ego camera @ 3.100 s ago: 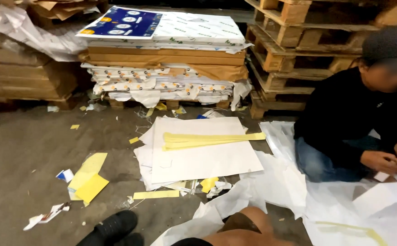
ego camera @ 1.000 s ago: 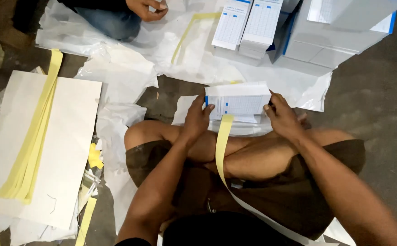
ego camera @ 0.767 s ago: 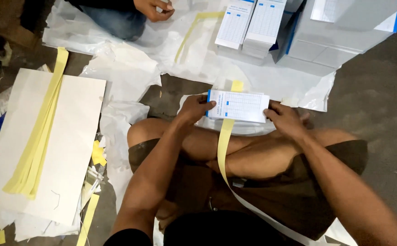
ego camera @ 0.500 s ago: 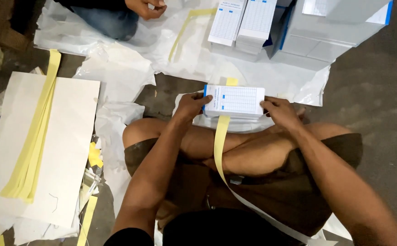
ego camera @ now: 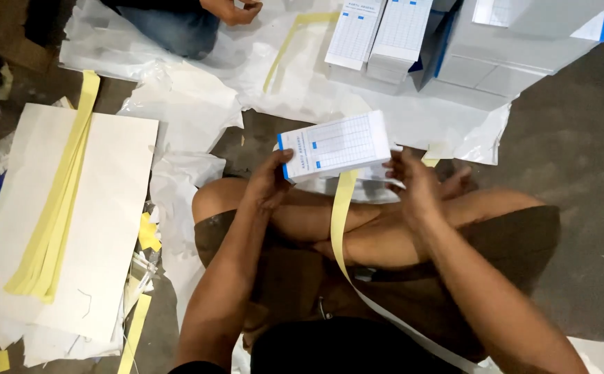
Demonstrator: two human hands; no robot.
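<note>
Your left hand has its grip closed on the left short end of a white stack of cards with blue printed grid lines, thumb on the near side and fingers wrapped behind. The stack sits in mid-air above your crossed legs, just past your knees, roughly at the centre of the view. Its long axis runs from about 8 o'clock to 2 o'clock, with the right end tipped slightly up and away from you; the printed face points up toward you.

Your right hand is at the stack's right end, fingers spread and blurred; you cannot tell whether its grip is closed on the stack or only touching it.

A yellow paper strip hangs from under the stack at 6 o'clock and runs down across your lap.

At 12 to 1 o'clock, more card stacks stand on white wrapping paper on the floor, beside grey-white boxes. At 9 o'clock lies a white sheet bearing a bundle of yellow strips, its length running from 12 to 6 o'clock. At 11 o'clock another person's hand shows at the top edge.
</note>
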